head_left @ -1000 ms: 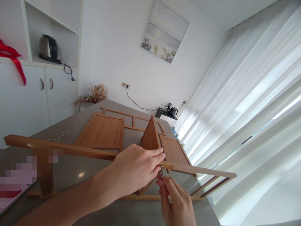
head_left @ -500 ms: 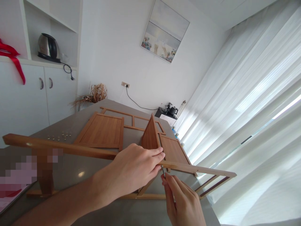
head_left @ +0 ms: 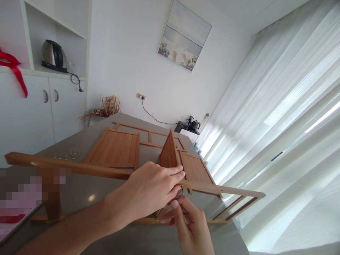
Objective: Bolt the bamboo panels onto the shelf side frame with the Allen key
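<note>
Where the grey table [head_left: 79,187] is widest to view, a wooden frame [head_left: 87,169] is propped along its near side, and an upright panel [head_left: 169,152] is met by its bar at the fingers. The bar is clasped by the left hand [head_left: 156,184], whose fingers are nearly straight and pressed over the joint. By the right hand [head_left: 190,219], with fingers curled, a bent metal key [head_left: 183,191] is pinched and its end set against the bar. A fastener is, by all appearance, being tightened there, though its head is too hidden to be made out. For the next turn, the key should be kept seated and the joint held steady.
</note>
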Demonstrator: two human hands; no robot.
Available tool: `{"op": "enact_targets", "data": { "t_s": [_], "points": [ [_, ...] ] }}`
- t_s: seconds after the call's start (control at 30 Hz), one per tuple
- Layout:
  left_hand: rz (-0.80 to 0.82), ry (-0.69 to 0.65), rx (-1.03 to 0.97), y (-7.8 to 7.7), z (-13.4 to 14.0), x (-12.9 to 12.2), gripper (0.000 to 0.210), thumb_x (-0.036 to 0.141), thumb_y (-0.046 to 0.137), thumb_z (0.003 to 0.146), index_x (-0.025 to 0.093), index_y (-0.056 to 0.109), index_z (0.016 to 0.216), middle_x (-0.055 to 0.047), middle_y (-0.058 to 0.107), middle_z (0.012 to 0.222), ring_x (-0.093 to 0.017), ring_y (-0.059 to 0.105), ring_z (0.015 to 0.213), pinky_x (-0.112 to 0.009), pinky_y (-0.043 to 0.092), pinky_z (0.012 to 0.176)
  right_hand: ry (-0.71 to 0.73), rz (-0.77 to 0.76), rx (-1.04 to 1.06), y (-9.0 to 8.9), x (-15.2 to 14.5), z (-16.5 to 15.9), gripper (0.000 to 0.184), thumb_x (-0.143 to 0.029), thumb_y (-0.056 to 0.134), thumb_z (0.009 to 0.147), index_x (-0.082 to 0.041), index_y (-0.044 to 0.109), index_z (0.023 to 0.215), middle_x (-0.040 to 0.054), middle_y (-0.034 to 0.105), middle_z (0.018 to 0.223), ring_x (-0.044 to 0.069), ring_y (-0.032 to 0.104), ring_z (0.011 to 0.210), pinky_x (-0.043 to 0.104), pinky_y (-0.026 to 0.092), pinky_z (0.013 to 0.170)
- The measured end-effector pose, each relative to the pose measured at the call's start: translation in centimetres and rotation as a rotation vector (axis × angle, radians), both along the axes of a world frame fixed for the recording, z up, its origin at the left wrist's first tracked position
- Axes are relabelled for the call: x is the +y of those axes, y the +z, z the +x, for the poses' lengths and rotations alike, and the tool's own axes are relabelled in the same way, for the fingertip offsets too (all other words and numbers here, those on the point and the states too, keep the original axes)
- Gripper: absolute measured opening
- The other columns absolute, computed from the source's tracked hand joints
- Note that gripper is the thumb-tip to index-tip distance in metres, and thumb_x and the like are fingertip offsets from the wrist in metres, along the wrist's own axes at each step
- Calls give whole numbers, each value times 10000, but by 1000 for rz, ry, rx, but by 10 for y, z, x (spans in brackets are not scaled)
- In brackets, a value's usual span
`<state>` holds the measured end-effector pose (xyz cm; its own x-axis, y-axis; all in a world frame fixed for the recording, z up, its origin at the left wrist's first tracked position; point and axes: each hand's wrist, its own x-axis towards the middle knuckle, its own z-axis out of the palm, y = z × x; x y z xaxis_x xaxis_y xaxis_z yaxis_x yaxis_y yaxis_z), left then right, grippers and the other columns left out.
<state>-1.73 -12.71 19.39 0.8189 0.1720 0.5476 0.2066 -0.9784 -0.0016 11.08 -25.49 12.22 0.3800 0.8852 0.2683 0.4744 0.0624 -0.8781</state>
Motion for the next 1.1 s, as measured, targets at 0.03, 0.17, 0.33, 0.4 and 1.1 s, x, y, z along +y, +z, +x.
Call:
{"op": "enact_targets", "data": {
  "t_s": [0.03,0.17,0.33,0.4,1.1],
  "points": [
    [2,6,3,0,0,0,323,252,477,1010,212,659,1274,45,645,1377,-173,763,879,-321,579,632,20,7,64,0,2,-2,419,-554,513,992,-208,672,816,23,714,655,121,668,561,172,516,575],
    [22,4,15,1,0,0,326,264,480,1010,212,656,1279,52,646,1376,-168,760,798,-340,571,602,71,32,149,-3,3,-3,422,-547,497,1001,-200,706,882,42,740,703,135,690,583,193,523,573],
    [32,7,4,-2,0,0,323,262,493,1007,208,652,1284,55,634,1390,-166,761,831,-339,569,617,30,122,-254,-15,-1,4,307,-392,497,1025,-230,698,858,13,740,750,113,707,676,150,497,626],
    [19,9,-8,-2,0,0,319,272,500,1008,218,653,1282,68,636,1386,-168,760,888,-334,574,635,11,231,-416,-17,-3,9,245,-306,485,1026,-236,668,879,3,730,787,101,701,692,148,496,670],
    [3,20,-9,-1,1,-2,315,279,517,1007,237,661,1283,80,621,1395,-173,758,922,-333,598,670,-27,269,-942,5,-5,37,185,-130,427,1018,-227,519,890,-32,545,680,102,556,564,187,404,552]
  ]
}}
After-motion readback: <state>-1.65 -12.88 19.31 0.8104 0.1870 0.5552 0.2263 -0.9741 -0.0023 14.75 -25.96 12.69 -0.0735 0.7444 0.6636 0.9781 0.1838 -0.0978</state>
